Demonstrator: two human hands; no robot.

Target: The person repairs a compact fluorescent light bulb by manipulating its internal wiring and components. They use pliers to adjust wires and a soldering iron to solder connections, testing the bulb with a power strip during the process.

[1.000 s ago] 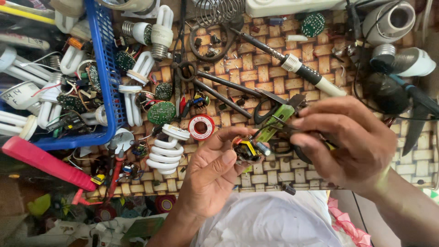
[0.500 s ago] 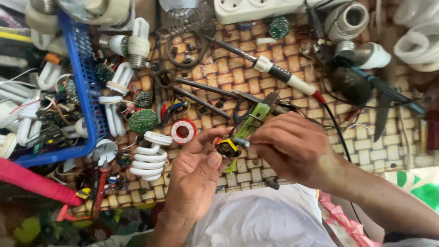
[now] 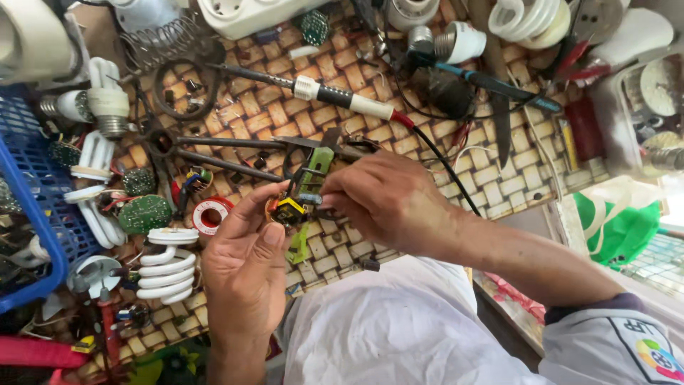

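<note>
Both hands (image 3: 313, 221) pinch a green circuit board (image 3: 313, 167), its lower end hidden.

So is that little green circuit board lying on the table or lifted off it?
Lifted. The green circuit board is held above the woven mat, pinched between the left hand and the right hand.

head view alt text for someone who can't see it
Two bare hands, left hand and right hand, hold a small green circuit board over a woven brown mat crowded with white spiral lamp tubes and a white-handled soldering iron.
</note>
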